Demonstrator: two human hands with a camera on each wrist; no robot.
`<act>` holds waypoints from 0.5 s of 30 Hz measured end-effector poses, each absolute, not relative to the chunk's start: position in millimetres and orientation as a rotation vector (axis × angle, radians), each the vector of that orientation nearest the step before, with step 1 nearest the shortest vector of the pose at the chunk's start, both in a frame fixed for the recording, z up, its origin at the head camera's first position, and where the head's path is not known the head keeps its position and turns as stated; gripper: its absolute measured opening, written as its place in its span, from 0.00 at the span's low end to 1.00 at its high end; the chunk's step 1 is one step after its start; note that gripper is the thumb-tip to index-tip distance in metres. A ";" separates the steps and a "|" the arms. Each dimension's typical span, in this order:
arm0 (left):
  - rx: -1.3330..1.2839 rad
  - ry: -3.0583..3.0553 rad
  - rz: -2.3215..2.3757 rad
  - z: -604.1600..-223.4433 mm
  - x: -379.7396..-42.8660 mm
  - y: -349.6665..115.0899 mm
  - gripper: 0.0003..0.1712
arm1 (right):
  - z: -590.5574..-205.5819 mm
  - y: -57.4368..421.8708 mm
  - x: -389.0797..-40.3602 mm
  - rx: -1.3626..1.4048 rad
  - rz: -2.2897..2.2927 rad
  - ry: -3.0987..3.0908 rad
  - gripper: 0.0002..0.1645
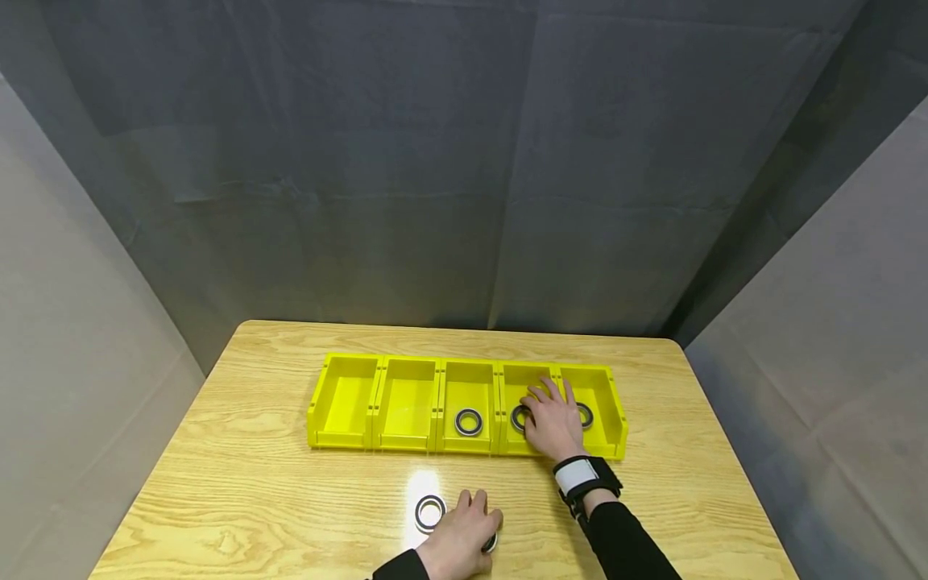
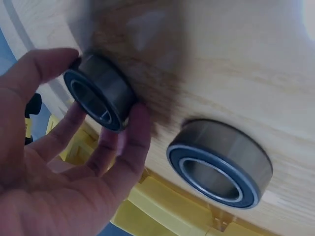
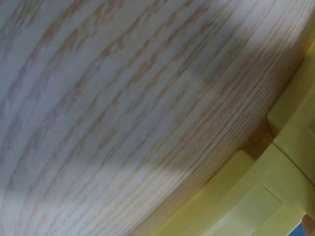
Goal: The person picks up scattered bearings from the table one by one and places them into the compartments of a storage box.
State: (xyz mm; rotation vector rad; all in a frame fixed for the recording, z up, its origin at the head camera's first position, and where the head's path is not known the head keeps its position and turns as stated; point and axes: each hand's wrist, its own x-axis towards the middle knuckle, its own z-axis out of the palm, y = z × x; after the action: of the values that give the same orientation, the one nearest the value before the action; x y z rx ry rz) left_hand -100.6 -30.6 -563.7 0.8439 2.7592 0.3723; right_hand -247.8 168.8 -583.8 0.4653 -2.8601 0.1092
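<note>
My left hand (image 1: 460, 538) is low over the front of the table and pinches a ball bearing (image 2: 101, 91), a dark-sealed steel ring, between thumb and fingers. Beside it on the wood lies a second bearing (image 2: 221, 164). My right hand (image 1: 557, 424) reaches into the fourth compartment of the yellow bin row (image 1: 406, 442), fingers spread. Its thumb side overlaps a bearing (image 1: 518, 418) there. Another bearing (image 1: 586, 415) sits in the rightmost compartment, partly hidden by this hand. The middle compartment holds one more bearing (image 1: 469, 422). Only a fingertip (image 3: 308, 225) shows in the right wrist view.
The bin row stands toward the back of the wooden table (image 1: 239, 451), its low front lips facing me. Two compartments on the left show bare yellow floors. Grey cloth (image 1: 406, 201) hangs behind the table and along both sides.
</note>
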 end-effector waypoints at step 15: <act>0.824 2.978 0.674 -545.3 -116.1 -54.8 0.21 | -584.1 168.3 -247.6 0.448 0.095 -2.859 0.16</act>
State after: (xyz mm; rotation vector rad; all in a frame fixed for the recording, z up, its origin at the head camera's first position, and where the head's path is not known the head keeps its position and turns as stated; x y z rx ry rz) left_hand -116.1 -54.8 -545.3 0.8243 2.9777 0.6735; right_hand -247.6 168.3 -584.1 0.4481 -2.8589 0.0954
